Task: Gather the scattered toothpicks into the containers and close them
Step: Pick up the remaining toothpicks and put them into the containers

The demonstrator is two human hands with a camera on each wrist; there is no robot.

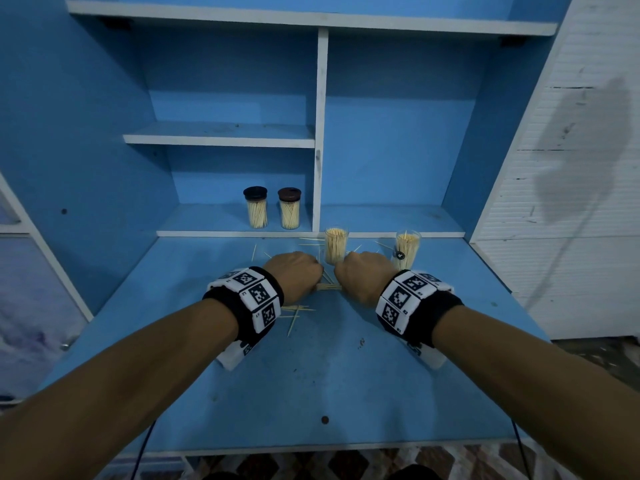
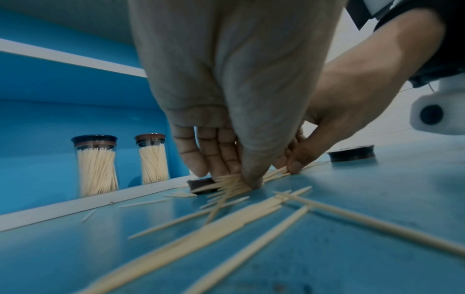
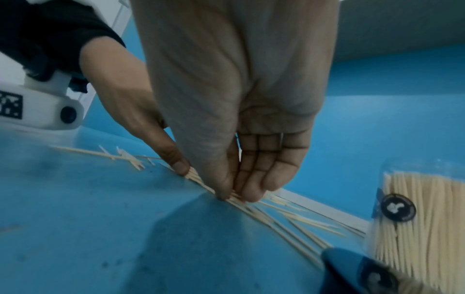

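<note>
Head view looking down, wrist views low, close, sharing toothpicks (image 2: 234, 187).

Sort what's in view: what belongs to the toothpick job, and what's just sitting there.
Job: loose toothpicks; bundle pinched by left hand and right hand; two open containers; loose lids.
Idle: two capped jars on shelf.
</note>
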